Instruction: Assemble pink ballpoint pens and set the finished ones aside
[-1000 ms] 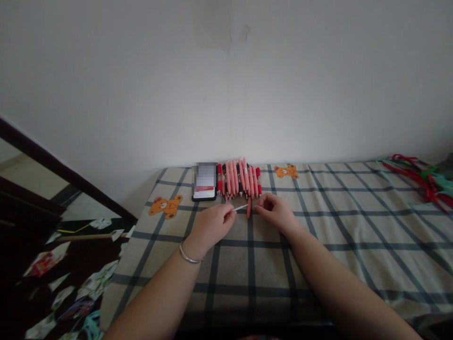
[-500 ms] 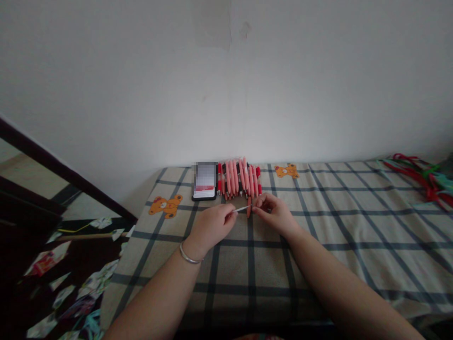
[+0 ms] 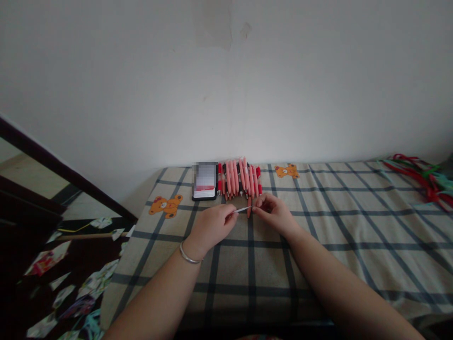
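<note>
My left hand point(image 3: 211, 224), a silver bangle on its wrist, pinches one end of a thin white refill point(image 3: 242, 209) that points right. My right hand point(image 3: 274, 212) is closed, its fingertips at the refill's other end and beside a pink pen barrel point(image 3: 249, 208) lying on the checked cloth point(image 3: 318, 236). Just beyond both hands lies a row of several pink and red pens point(image 3: 239, 177) side by side near the wall.
A phone point(image 3: 205, 181) lies left of the pen row. Red and green cords point(image 3: 421, 177) are heaped at the far right. Left of the cloth's edge, paper scraps point(image 3: 71, 283) litter a dark floor.
My right hand has shifted slightly left, bringing its fingertips to the refill's end. My left hand has barely moved.
</note>
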The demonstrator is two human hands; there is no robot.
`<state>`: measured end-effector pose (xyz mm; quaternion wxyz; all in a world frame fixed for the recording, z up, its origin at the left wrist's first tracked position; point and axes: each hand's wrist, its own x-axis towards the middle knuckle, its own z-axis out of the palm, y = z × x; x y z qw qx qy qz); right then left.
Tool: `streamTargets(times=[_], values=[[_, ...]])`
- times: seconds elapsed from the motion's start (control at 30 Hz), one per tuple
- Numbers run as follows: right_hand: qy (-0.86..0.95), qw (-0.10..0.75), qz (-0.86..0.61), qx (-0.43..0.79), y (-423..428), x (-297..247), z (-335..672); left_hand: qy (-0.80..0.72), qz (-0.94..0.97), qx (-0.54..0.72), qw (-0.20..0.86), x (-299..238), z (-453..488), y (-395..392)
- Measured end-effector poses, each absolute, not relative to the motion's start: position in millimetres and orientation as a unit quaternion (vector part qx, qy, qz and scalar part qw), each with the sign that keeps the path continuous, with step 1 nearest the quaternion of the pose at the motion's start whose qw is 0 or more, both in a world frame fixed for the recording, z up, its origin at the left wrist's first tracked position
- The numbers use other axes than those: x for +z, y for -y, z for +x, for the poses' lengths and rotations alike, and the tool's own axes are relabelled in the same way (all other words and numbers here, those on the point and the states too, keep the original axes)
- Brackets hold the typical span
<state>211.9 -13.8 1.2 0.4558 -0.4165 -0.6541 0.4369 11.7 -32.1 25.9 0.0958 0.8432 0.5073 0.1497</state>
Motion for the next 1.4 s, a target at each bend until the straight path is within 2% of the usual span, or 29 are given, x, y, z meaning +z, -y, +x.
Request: streamTargets(times=[0.4, 0.7, 1.4], values=[[0.640, 0.487, -0.396, 0.443, 12.4, -1.5, 211.8, -0.500, 0.846, 0.150, 0.109, 22.9, 11.4, 31.1], [0.657, 0.456, -0.378, 0.467, 12.3, -3.9, 211.7, -0.486, 0.853, 0.156, 0.110, 23.0, 11.5, 31.4], [0.721, 0.429, -0.390, 0.379, 14.4, -6.7, 211.1, -0.475, 0.860, 0.154, 0.103, 23.6, 13.6, 32.5]])
